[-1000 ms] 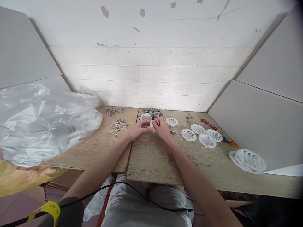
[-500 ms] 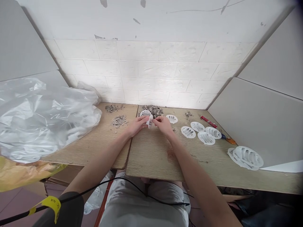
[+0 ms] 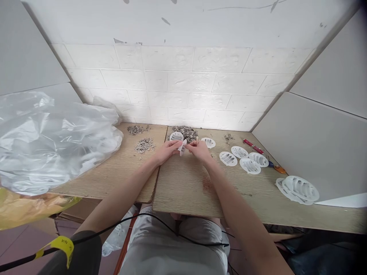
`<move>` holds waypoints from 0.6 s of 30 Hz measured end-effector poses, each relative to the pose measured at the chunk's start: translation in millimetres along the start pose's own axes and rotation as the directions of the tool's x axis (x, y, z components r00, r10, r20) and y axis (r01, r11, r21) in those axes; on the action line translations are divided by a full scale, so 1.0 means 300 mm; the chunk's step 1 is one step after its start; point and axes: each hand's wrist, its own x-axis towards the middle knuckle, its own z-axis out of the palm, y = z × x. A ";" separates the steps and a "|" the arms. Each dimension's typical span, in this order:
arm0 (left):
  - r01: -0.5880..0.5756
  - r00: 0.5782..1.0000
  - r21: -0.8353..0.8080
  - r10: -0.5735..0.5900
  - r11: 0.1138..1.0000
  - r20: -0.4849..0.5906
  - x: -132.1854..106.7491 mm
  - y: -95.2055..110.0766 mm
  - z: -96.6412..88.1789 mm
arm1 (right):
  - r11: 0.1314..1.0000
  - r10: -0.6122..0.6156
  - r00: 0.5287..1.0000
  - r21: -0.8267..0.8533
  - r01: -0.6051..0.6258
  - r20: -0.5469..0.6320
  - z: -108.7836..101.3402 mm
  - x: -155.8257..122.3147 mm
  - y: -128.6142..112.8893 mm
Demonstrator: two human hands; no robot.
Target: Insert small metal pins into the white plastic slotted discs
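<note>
Between thumb and fingers, my left hand (image 3: 168, 152) grips a white round plastic cover (image 3: 183, 148), turned nearly edge-on above the table. My right hand (image 3: 199, 150) is closed in a pinch at the right side of that cover. Whatever its fingertips hold is too small to make out. Just behind my hands, another slotted white cover (image 3: 176, 136) lies against a heap of small metal pieces (image 3: 187, 133). One more cover (image 3: 208, 143) lies just beyond my right hand, with metal strips in its slots.
Several white covers (image 3: 228, 159) lie at right, near a red tool (image 3: 253, 146) and orange-handled pliers (image 3: 279, 169). Overlapping covers (image 3: 301, 190) sit at the right panel. Small metal parts (image 3: 145, 145) form piles at left, beside a big clear plastic bag (image 3: 57, 145). A black cable (image 3: 160, 225) crosses my lap.
The white cover in my left hand has tilted slightly, its top leaning to the right. Both hands stay in nearly the same place. The view has shifted a little.
</note>
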 end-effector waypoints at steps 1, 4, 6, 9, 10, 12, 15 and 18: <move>-0.002 1.000 0.003 0.002 1.000 -0.002 0.000 -0.002 0.001 | 1.000 0.002 1.000 -0.007 -0.002 -0.010 0.001 0.000 -0.001; -0.012 1.000 0.036 0.011 0.999 0.006 -0.001 -0.005 0.003 | 1.000 -0.011 1.000 -0.029 0.010 -0.026 0.003 -0.002 -0.004; -0.023 1.000 0.079 0.023 0.997 0.003 -0.002 -0.006 0.004 | 0.999 -0.021 0.999 -0.042 0.020 -0.029 0.004 -0.005 -0.005; -0.044 0.999 0.145 0.045 0.989 0.000 -0.005 -0.007 0.006 | 0.999 -0.030 0.999 -0.013 0.030 -0.020 0.007 -0.007 -0.004; -0.047 0.999 0.163 0.048 0.986 -0.003 -0.006 -0.007 0.007 | 0.999 -0.029 1.000 0.019 0.030 -0.011 0.008 -0.008 -0.003; -0.046 0.998 0.189 0.051 0.981 -0.020 -0.009 -0.006 0.011 | 0.994 -0.015 1.000 0.112 0.013 0.014 0.009 -0.008 -0.001; -0.051 0.996 0.228 0.067 0.972 -0.062 -0.015 0.001 0.020 | 0.969 0.012 0.998 0.244 -0.026 0.058 0.008 -0.009 0.000; -0.067 0.992 0.306 0.097 0.950 -0.083 -0.024 0.014 0.034 | 0.955 0.019 0.996 0.292 -0.042 0.083 0.006 -0.013 -0.004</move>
